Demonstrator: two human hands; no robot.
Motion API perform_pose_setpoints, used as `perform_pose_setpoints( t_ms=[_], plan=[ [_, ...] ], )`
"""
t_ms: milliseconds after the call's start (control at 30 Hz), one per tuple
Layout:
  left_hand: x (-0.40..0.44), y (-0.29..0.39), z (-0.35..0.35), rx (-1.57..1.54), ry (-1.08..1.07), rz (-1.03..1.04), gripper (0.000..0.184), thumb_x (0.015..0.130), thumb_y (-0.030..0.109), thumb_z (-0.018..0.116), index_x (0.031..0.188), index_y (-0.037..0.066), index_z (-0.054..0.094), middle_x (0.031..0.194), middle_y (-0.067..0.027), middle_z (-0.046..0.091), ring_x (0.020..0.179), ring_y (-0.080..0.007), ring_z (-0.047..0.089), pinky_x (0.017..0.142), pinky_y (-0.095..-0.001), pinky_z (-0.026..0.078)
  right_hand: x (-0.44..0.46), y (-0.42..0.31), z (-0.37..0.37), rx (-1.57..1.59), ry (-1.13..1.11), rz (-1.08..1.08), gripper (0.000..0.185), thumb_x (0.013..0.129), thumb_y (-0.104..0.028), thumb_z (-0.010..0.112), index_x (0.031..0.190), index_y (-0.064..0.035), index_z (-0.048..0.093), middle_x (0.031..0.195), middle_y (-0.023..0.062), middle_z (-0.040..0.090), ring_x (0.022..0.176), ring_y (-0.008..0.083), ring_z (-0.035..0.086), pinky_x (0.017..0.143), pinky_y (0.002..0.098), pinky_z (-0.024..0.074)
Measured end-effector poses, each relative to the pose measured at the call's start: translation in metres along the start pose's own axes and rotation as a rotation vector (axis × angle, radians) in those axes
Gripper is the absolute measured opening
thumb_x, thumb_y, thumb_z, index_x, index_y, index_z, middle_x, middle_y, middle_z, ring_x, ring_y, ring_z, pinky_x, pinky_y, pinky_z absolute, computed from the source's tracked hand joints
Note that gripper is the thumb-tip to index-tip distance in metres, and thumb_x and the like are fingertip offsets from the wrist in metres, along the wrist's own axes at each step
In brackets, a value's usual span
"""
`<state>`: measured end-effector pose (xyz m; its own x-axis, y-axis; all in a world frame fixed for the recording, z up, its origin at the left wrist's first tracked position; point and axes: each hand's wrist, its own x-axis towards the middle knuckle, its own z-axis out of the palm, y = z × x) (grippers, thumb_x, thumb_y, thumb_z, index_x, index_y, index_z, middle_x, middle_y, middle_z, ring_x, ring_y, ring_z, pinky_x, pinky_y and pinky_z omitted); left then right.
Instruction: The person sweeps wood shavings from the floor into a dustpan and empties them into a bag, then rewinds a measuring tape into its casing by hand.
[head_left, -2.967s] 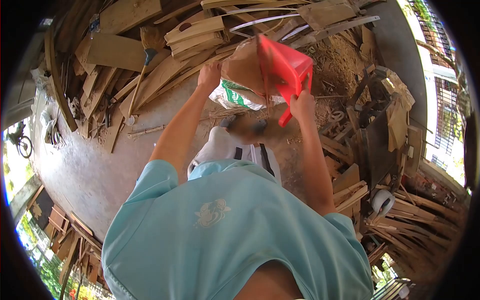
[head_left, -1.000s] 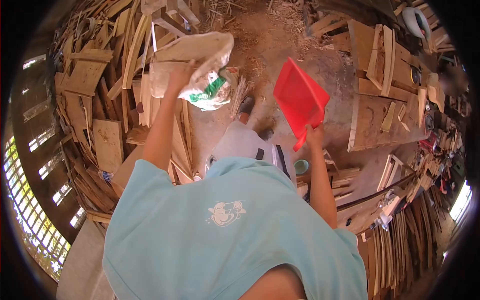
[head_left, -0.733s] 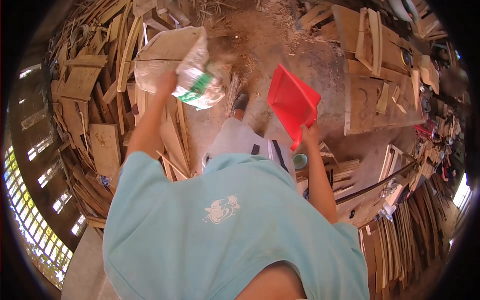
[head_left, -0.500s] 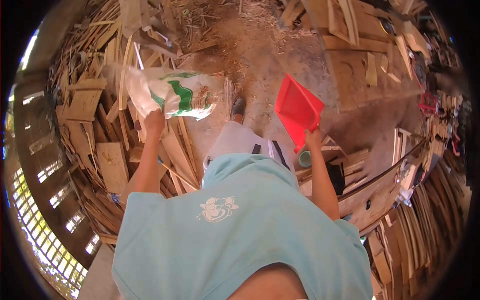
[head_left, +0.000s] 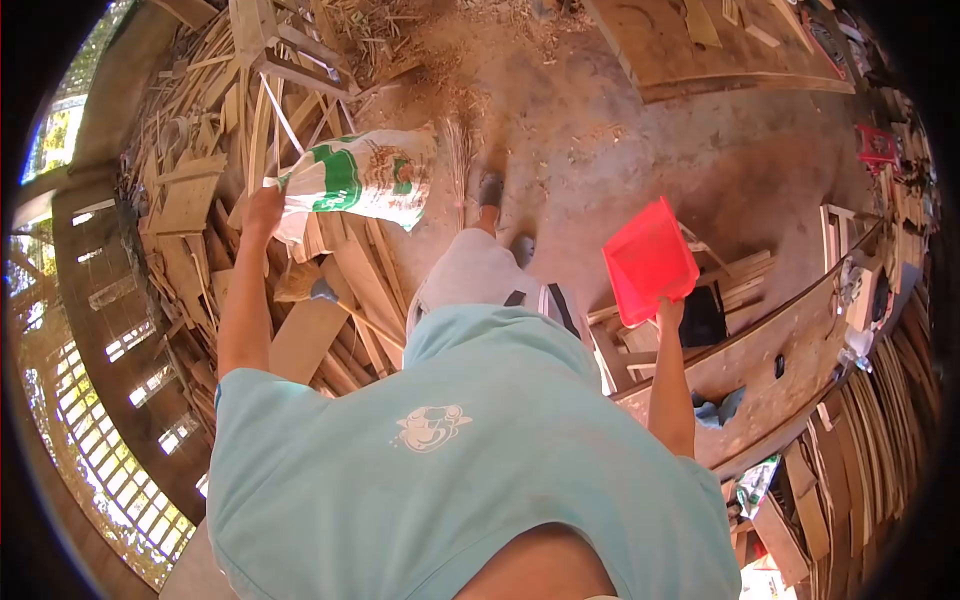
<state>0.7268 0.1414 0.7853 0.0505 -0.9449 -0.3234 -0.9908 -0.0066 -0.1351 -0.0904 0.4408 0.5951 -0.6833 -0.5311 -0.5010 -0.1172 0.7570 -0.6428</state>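
Note:
My left hand [head_left: 263, 210] is closed on one end of a white woven sack [head_left: 375, 185] with green print. The sack hangs out to the right of that hand, above the floor and the wood scraps. In my right hand [head_left: 670, 312] is a red dustpan [head_left: 650, 262], gripped at its handle end, with its wide scoop pointing up and away from me. A straw broom [head_left: 297, 283] with a wooden handle leans among the boards below my left hand. Bundled thin bristles [head_left: 457, 165] show beside my shoe [head_left: 491, 190].
Heaped boards and offcuts [head_left: 195, 180] fill the left side. Wood shavings [head_left: 470, 75] lie on the floor [head_left: 570, 150] ahead. A wooden workbench top [head_left: 720, 50] stands at the upper right, and a long plank surface [head_left: 745, 375] runs along the right.
My left hand has moved left and up with the sack, which now stretches flatter. The dustpan has shifted right and down. My view has turned and I have stepped, with a second shoe showing.

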Motion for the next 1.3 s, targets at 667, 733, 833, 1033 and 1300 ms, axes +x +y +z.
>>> perform_pose_setpoints(
  t_ms=[667,733,833,1033,1300],
  plan=[
    [-0.263,-0.021,0.122,-0.062,-0.246,-0.384,0.05,0.096,0.042,0.043,0.083,0.0,0.066,0.081,-0.0234,0.065,0.079,-0.0412,0.063,0.069,-0.0513,0.05,0.015,-0.126,0.029,0.372,-0.223,0.28,0.051,0.076,-0.018,0.066,0.123,-0.0144,0.046,0.098,0.008,0.061,0.079,0.0251,0.065,0.061,0.0443,0.0583],
    [-0.29,-0.02,0.135,-0.095,-0.347,-0.463,0.052,0.097,0.043,0.042,0.085,-0.001,0.067,0.082,-0.0248,0.065,0.08,-0.0424,0.063,0.07,-0.0513,0.05,0.005,-0.158,0.048,0.384,-0.237,0.254,0.041,0.076,-0.02,0.068,0.114,-0.0124,0.052,0.09,0.0068,0.063,0.075,0.0236,0.065,0.061,0.0422,0.0579],
    [-0.316,-0.024,0.172,-0.219,-0.227,-0.583,0.052,0.095,0.045,0.045,0.091,-0.003,0.065,0.091,-0.0263,0.064,0.087,-0.0438,0.061,0.074,-0.051,0.049,0.002,-0.182,0.073,0.48,-0.276,0.314,0.037,0.077,-0.018,0.067,0.111,-0.0113,0.055,0.092,0.0084,0.063,0.078,0.0244,0.065,0.065,0.0408,0.0578],
    [-0.291,-0.058,0.2,-0.184,-0.218,-0.487,0.045,0.091,0.041,0.053,0.09,-0.001,0.068,0.089,-0.0241,0.066,0.086,-0.0414,0.064,0.074,-0.0506,0.048,-0.005,-0.157,0.128,0.619,-0.328,0.421,0.032,0.073,-0.016,0.066,0.102,-0.0094,0.057,0.09,0.0103,0.063,0.077,0.0266,0.063,0.062,0.0404,0.0545],
    [-0.261,-0.071,0.196,-0.545,-0.395,-0.911,0.054,0.09,0.046,0.056,0.104,-0.005,0.066,0.092,-0.0142,0.067,0.088,-0.0251,0.066,0.072,-0.0398,0.052,-0.036,-0.07,0.126,0.981,-0.388,0.671,0.024,0.079,-0.022,0.064,0.099,-0.0103,0.058,0.095,0.0111,0.064,0.088,0.0291,0.063,0.08,0.0479,0.053]
  ],
)
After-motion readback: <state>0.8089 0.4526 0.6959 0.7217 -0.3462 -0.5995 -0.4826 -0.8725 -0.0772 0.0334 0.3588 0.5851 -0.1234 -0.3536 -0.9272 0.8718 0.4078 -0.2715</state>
